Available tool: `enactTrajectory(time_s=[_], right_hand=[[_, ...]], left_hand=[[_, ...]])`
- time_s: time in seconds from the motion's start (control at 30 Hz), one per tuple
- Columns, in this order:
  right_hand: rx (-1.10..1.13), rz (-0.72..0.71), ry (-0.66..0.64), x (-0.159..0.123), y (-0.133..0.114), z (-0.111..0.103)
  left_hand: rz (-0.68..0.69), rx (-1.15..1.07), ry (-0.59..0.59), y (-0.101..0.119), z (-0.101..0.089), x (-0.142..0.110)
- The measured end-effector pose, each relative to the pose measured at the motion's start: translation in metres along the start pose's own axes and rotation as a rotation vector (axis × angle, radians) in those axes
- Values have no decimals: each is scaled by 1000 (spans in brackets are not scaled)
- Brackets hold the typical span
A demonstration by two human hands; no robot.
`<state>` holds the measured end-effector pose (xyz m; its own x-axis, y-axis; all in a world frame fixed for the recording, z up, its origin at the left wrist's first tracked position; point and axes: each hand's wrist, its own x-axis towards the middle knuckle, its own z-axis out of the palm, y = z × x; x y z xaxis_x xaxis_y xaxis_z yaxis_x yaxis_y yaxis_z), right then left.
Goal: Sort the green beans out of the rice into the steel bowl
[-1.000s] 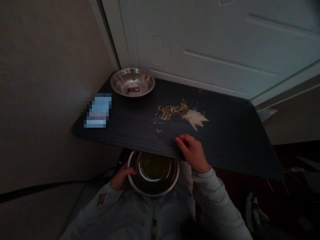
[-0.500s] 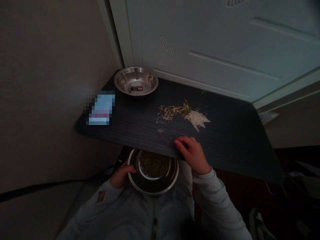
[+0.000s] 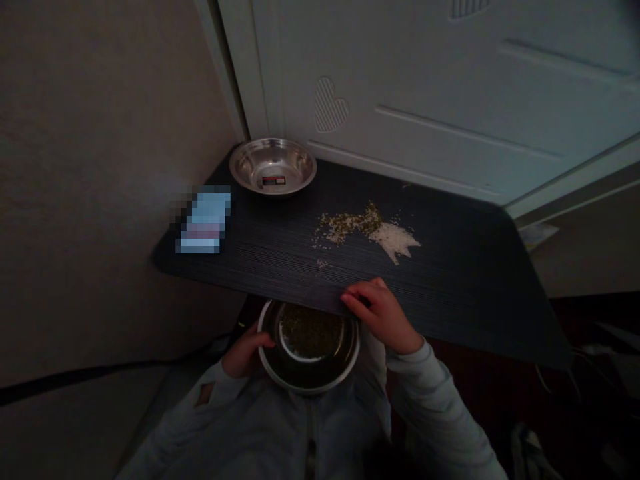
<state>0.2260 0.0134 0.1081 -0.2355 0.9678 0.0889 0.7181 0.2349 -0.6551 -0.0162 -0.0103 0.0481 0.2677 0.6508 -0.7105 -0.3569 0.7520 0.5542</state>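
My left hand [image 3: 245,352] grips the left side of a metal bowl [image 3: 320,389], its thumb over the rim. The bowl is below the table's near edge, close to my body, with small green mung beans [image 3: 310,327] inside. My right hand [image 3: 377,310] rests at that edge, just above the bowl's right side, fingers curled in a pinch; anything between the fingertips is hidden. Farther back on the dark table [image 3: 465,267] lies a spread pile of white rice grains [image 3: 397,240], partly mixed with mung beans [image 3: 371,217] on its left.
A second metal bowl [image 3: 300,167] with a label inside stands at the table's back left corner. A pixelated bright phone-like rectangle [image 3: 205,220] is at the left edge. Behind the table rises a white door [image 3: 425,73]; a wall [image 3: 110,167] borders the left side.
My right hand has shifted slightly left and down along the table's near edge, over the bowl. The left hand keeps its hold on the bowl, and the pile looks the same.
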Motion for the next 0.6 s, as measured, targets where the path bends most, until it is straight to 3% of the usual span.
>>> enactTrajectory(time_s=[0.1, 0.27, 0.47, 0.6], right_hand=[[68, 23, 44, -1, 1, -1], [175, 223, 226, 0, 1, 3], [41, 181, 241, 0, -7, 13], [-4, 224, 273, -2, -4, 11]], left_hand=[[-2, 7, -11, 1, -1, 0], [-18, 2, 20, 0, -9, 0], [-20, 26, 21, -1, -15, -1], [-7, 37, 28, -2, -13, 0]])
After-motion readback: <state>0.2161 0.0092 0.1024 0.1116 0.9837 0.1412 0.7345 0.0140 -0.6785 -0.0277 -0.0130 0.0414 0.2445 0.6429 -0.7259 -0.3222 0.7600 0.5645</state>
